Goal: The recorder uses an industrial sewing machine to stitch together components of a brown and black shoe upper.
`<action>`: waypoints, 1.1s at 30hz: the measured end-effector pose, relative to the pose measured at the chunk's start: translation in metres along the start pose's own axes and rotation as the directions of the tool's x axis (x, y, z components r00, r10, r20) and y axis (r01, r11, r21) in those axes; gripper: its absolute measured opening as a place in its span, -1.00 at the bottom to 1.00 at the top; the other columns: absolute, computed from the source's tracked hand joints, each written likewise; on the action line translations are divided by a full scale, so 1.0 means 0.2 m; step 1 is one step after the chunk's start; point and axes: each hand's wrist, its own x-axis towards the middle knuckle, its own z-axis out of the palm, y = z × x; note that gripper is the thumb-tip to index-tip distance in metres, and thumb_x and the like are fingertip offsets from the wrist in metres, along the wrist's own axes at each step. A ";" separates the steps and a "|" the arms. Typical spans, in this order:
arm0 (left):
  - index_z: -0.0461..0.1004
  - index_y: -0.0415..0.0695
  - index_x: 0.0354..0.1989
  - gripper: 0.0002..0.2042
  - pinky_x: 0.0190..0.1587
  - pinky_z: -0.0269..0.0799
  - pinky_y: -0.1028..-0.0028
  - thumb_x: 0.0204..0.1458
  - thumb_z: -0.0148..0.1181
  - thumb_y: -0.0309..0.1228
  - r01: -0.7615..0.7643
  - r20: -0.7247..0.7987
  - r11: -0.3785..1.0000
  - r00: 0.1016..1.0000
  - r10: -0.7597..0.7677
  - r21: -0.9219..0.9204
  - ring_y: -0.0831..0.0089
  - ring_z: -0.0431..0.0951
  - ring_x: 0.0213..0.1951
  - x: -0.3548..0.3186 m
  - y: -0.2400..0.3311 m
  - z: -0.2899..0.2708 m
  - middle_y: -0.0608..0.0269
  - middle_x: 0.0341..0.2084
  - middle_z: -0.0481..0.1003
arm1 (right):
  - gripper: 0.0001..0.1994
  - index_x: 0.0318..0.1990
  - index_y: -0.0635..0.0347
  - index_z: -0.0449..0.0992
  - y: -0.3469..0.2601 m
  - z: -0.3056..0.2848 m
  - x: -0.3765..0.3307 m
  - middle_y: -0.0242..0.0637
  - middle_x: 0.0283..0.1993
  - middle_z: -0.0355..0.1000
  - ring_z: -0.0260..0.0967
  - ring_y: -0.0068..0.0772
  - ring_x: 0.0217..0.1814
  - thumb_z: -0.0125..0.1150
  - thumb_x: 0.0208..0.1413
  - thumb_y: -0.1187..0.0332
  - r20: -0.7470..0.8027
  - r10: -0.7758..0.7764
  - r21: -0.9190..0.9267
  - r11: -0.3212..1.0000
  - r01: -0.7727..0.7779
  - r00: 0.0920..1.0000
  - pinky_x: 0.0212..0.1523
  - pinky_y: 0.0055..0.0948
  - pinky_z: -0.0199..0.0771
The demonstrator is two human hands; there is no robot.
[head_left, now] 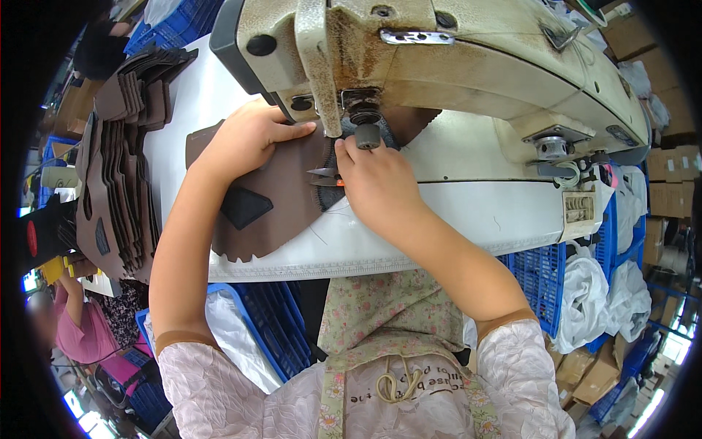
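A brown sheet piece [281,192], leather-like, with a scalloped lower edge and a dark patch [246,208], lies under the head of a sewing machine [468,66]. My left hand [245,139] rests on its upper part, thumb stretched out toward the needle area; the other fingers are partly hidden by the machine head. Thread snips [324,174] with pointed metal blades and a bit of orange stick out from my right hand [376,179], which is closed around them. The right fingertips touch the work beside the presser area, over a dark strip [329,196] along the piece's edge.
A stack of similar brown pieces [121,168] hangs over the table's left end. A measuring scale runs along the front edge of the white table [482,208]. Blue crates [537,282] with white bags stand below. Another person [84,325] in pink is at the left.
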 end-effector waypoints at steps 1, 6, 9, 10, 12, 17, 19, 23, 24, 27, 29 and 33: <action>0.64 0.08 -0.02 -0.45 -0.18 0.35 0.26 -0.23 0.09 -0.69 -0.007 -0.011 1.000 1.000 0.006 -0.011 0.08 0.45 -0.30 0.00 0.00 0.00 0.15 -0.41 0.50 | -0.74 -0.18 0.34 0.53 0.00 0.00 0.00 -0.26 -0.24 0.43 0.38 -0.23 -0.16 0.21 -0.06 0.42 -0.028 -0.011 -0.004 1.000 0.011 1.000 -0.29 -0.34 0.47; 0.64 0.08 -0.02 -0.45 -0.17 0.36 0.27 -0.23 0.08 -0.70 0.015 0.018 0.999 1.000 -0.016 0.029 0.09 0.46 -0.27 -0.01 -0.01 0.01 0.16 -0.38 0.51 | -0.86 -0.39 0.26 0.55 0.00 0.01 0.00 -0.29 -0.27 0.41 0.34 -0.27 -0.13 0.25 -0.06 0.37 -0.051 -0.018 0.004 1.000 0.018 0.999 -0.31 -0.37 0.43; 0.64 0.08 -0.03 -0.45 -0.15 0.37 0.27 -0.23 0.08 -0.70 0.018 0.014 0.999 1.000 -0.018 0.027 0.10 0.47 -0.25 0.00 0.00 0.01 0.17 -0.35 0.53 | -0.86 -0.40 0.25 0.54 0.00 0.01 0.00 -0.29 -0.28 0.41 0.34 -0.27 -0.13 0.25 -0.08 0.37 -0.067 -0.022 -0.007 1.000 0.022 0.997 -0.32 -0.38 0.43; 0.64 0.08 -0.03 -0.45 -0.14 0.37 0.28 -0.23 0.08 -0.71 -0.004 -0.016 1.000 1.000 0.004 0.001 0.10 0.47 -0.25 0.00 0.00 0.01 0.17 -0.33 0.54 | -0.86 -0.40 0.25 0.54 0.00 0.01 0.00 -0.29 -0.28 0.41 0.34 -0.27 -0.13 0.25 -0.08 0.37 -0.065 -0.021 -0.007 1.000 0.020 0.998 -0.32 -0.39 0.43; 0.64 0.07 -0.03 -0.45 -0.12 0.38 0.27 -0.23 0.07 -0.71 0.010 -0.009 1.000 1.000 -0.010 0.008 0.09 0.48 -0.23 0.00 0.01 0.00 0.17 -0.30 0.55 | -0.87 -0.40 0.25 0.54 0.00 0.01 0.00 -0.29 -0.28 0.40 0.34 -0.28 -0.14 0.25 -0.08 0.38 -0.063 -0.020 -0.008 1.000 0.020 0.998 -0.33 -0.39 0.43; 0.64 0.04 -0.04 -0.47 -0.09 0.40 0.25 -0.23 0.08 -0.71 0.006 -0.021 1.000 1.000 -0.006 -0.011 0.08 0.50 -0.18 0.00 0.02 0.00 0.15 -0.24 0.57 | -0.85 -0.38 0.26 0.56 0.00 0.01 0.00 -0.29 -0.28 0.41 0.34 -0.28 -0.13 0.24 -0.08 0.38 -0.076 -0.032 -0.032 0.999 0.029 0.997 -0.33 -0.39 0.44; 0.64 0.03 -0.04 -0.48 -0.08 0.41 0.24 -0.22 0.08 -0.71 0.024 0.002 1.000 1.000 -0.024 0.004 0.07 0.52 -0.16 0.00 0.02 0.00 0.15 -0.23 0.57 | -0.85 -0.37 0.26 0.57 0.00 0.01 0.00 -0.30 -0.28 0.41 0.34 -0.28 -0.12 0.24 -0.08 0.37 -0.065 -0.031 -0.017 0.999 0.030 0.997 -0.32 -0.39 0.44; 0.63 0.03 -0.03 -0.47 -0.09 0.41 0.24 -0.22 0.08 -0.71 -0.021 -0.023 1.000 0.999 0.022 0.008 0.07 0.52 -0.16 0.01 0.01 0.00 0.15 -0.22 0.57 | -0.57 0.02 0.40 0.50 0.01 0.01 0.00 -0.23 -0.14 0.44 0.42 -0.24 -0.36 0.16 -0.07 0.47 -0.021 -0.051 -0.042 0.998 0.050 0.998 -0.31 -0.32 0.46; 0.63 0.04 -0.03 -0.47 -0.10 0.41 0.23 -0.21 0.08 -0.71 -0.020 -0.017 1.000 1.000 0.020 0.007 0.07 0.52 -0.17 0.01 0.01 0.00 0.15 -0.23 0.57 | -0.57 0.02 0.40 0.50 0.01 0.01 0.00 -0.23 -0.14 0.44 0.42 -0.24 -0.36 0.16 -0.07 0.47 -0.022 -0.050 -0.043 0.998 0.049 0.999 -0.31 -0.32 0.46; 0.63 0.03 -0.02 -0.47 -0.11 0.41 0.23 -0.21 0.08 -0.71 0.001 0.009 1.000 1.000 -0.001 0.012 0.07 0.52 -0.18 0.00 0.01 0.00 0.14 -0.24 0.57 | -0.58 0.01 0.42 0.50 0.01 0.01 0.00 -0.23 -0.14 0.44 0.44 -0.25 -0.32 0.17 -0.07 0.47 -0.001 -0.043 -0.050 0.998 0.043 0.999 -0.31 -0.33 0.47; 0.63 0.03 -0.02 -0.47 -0.12 0.41 0.23 -0.21 0.08 -0.71 0.018 0.027 1.000 0.999 -0.019 0.016 0.06 0.52 -0.19 0.00 0.01 0.00 0.13 -0.24 0.57 | -0.84 -0.40 0.23 0.58 0.01 0.02 0.00 -0.33 -0.32 0.41 0.32 -0.28 -0.12 0.26 -0.06 0.32 -0.058 -0.054 -0.028 0.998 0.052 0.997 -0.34 -0.36 0.38; 0.63 0.01 -0.03 -0.48 -0.13 0.42 0.22 -0.21 0.08 -0.71 -0.014 -0.005 1.000 1.000 0.014 -0.012 0.06 0.53 -0.18 0.01 0.01 0.00 0.11 -0.24 0.57 | -0.84 -0.41 0.22 0.59 0.01 0.03 0.00 -0.33 -0.31 0.41 0.32 -0.28 -0.12 0.27 -0.06 0.31 -0.059 -0.063 -0.028 0.998 0.061 0.996 -0.34 -0.36 0.36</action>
